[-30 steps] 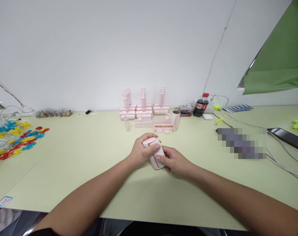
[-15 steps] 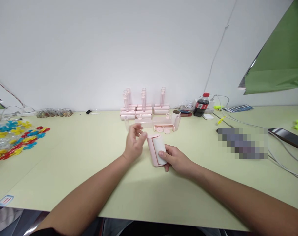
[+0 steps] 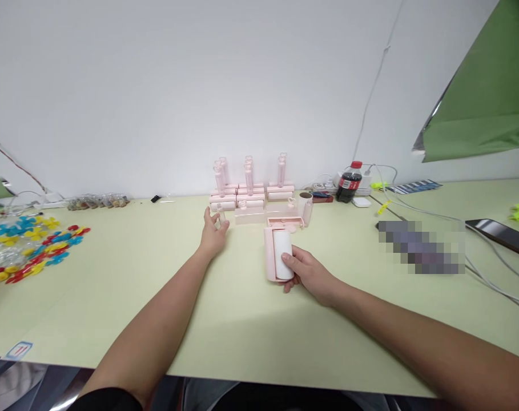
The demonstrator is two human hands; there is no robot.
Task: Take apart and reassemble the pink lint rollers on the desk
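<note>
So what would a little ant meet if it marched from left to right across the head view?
Colourful plastic pieces → a small black thing → the left hand → a pink-and-white case → a dark drink bottle with a red cap → a phone.

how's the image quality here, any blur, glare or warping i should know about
Head view now: even, fairly bright light; faint soft shadow on the table below the hands; left hand a little soft-edged; clear pink parts by it low in contrast; pale sheen on the dark phone; wide-angle stretch toward the edges; a pixelated patch at right hides what lies there
</note>
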